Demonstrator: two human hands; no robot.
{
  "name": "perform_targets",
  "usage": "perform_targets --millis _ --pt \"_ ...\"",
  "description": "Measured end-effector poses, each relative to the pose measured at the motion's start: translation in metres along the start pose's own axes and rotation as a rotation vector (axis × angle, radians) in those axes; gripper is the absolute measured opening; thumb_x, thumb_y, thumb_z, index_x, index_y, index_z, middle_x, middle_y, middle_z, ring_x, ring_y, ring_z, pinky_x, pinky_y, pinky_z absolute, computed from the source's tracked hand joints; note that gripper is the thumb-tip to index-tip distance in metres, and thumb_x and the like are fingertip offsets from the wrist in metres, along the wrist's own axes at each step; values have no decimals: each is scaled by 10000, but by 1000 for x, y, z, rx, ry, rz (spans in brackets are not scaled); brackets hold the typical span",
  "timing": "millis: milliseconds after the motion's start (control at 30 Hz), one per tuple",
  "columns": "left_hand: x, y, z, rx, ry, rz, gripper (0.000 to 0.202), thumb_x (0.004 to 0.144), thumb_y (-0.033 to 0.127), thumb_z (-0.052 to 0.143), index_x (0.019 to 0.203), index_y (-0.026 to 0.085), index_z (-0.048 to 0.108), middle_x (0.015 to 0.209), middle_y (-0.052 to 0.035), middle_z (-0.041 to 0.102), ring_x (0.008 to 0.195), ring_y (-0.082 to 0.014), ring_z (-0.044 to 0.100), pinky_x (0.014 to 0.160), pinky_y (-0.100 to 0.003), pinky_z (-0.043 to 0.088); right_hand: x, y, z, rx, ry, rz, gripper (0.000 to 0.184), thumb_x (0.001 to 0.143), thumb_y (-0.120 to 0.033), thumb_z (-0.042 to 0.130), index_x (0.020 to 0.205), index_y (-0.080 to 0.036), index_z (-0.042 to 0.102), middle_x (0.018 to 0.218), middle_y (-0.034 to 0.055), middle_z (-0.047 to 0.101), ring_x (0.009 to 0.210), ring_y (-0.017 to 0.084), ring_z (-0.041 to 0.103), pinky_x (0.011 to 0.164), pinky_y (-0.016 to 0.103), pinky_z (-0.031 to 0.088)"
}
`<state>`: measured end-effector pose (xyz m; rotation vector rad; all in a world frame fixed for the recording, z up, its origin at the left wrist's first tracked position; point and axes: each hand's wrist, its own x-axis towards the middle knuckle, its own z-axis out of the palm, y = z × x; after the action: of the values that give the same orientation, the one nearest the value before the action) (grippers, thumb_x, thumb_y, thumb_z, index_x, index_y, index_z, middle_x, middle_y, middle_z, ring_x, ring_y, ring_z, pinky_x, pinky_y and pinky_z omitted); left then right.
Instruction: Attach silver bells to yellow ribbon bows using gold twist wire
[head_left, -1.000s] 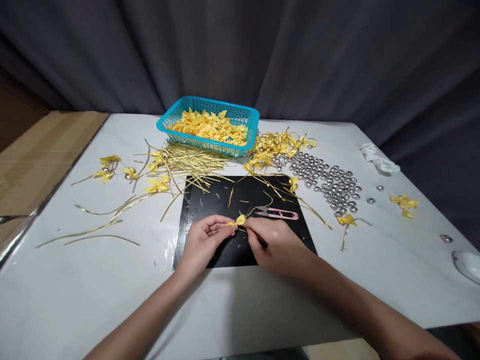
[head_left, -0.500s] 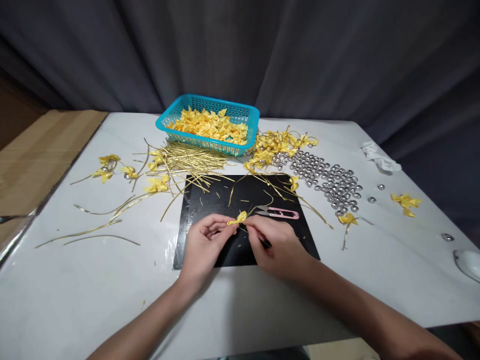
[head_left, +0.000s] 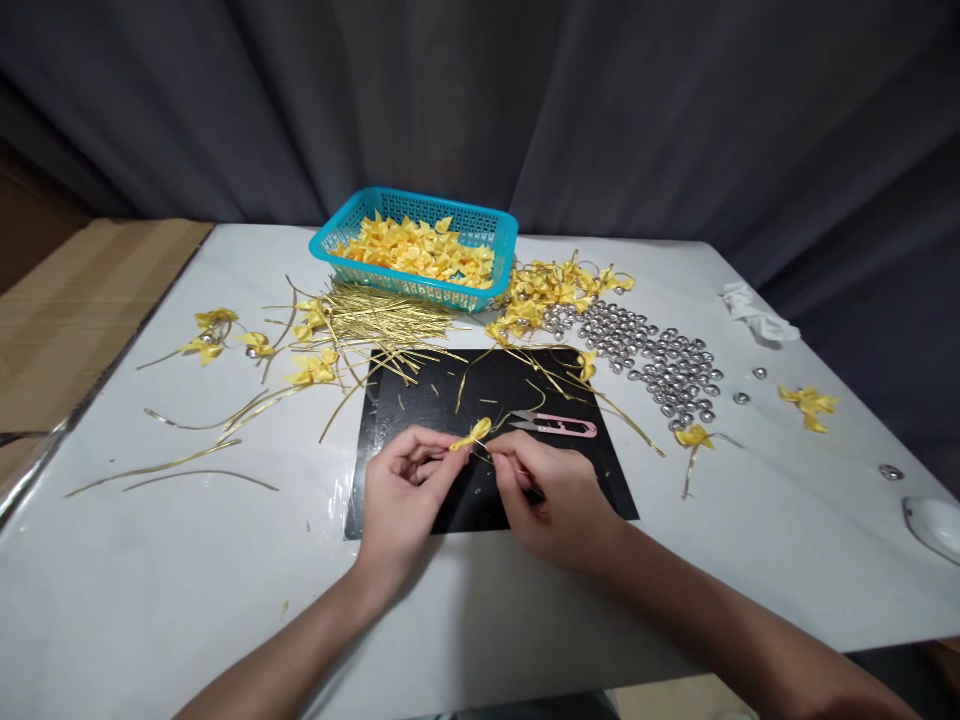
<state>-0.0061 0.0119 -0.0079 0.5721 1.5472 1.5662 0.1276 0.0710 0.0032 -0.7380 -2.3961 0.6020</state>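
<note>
Between thumb and fingertips, my left hand (head_left: 405, 475) pinches a small yellow ribbon flower (head_left: 477, 431) above the black mat (head_left: 442, 400). My right hand (head_left: 559, 490) is closed close beside it, its fingertips on a thin shiny strand (head_left: 482, 445) that reaches to the flower. Whether the strand is gold cord or wire is too fine to tell. Just beyond my right hand lies a pair of pink thread snips (head_left: 562, 425), blades pointing left. Small cord scraps are scattered over the mat.
A blue basket (head_left: 330, 245) of folded yellow ribbon pieces stands at the back. In front lies a pile of gold cords (head_left: 382, 318). Finished-looking ribbon flowers (head_left: 551, 285) and silver beads (head_left: 675, 370) spread to the right, near a crumpled white tissue (head_left: 757, 312).
My hands have drawn slightly apart, and the strand between the flower and my right fingertips shows more clearly. The flower has shifted a little left. The whole view has moved slightly.
</note>
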Motion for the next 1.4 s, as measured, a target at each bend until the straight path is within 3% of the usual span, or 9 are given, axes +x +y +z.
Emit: perform_targets --millis 233,367,700,1200,1400 --pt "2 4 -3 -3 14 -20 147 591 190 755 652 141 630 645 6 701 626 -81 641 610 -142 497 -2 0 0 15 -3 11 128 831 -107 405 799 -146 523 504 -62 381 388 52 341 429 161 284" --pt "2 4 -6 -24 -39 -91 148 616 203 746 652 137 618 616 13 688 602 -64 622 602 -126 475 -1 -1 0 14 36 8 123 833 -112 412 797 -148 523 500 -65 375 388 50 339 431 160 286" --pt "3 4 -7 -50 -80 -140 137 628 189 741 642 142 613 593 21 675 579 -57 604 594 -129 453 0 0 -1 14 -37 20 149 834 -120 402 772 -141 536 498 -65 350 390 52 329 426 170 276" --pt "4 2 -7 -45 -70 -129 129 623 187 742 633 149 620 593 12 674 578 -70 609 589 -145 467 0 -1 -2 12 -62 40 152 833 -121 397 763 -143 529 489 -69 340 379 52 306 425 175 263" --pt "2 5 -4 -1 -32 -48 129 591 180 748 623 145 627 619 -3 686 599 -106 636 595 -184 507 -1 -2 -1 13 -44 50 140 835 -122 401 777 -149 525 489 -71 342 374 54 312 424 177 267"
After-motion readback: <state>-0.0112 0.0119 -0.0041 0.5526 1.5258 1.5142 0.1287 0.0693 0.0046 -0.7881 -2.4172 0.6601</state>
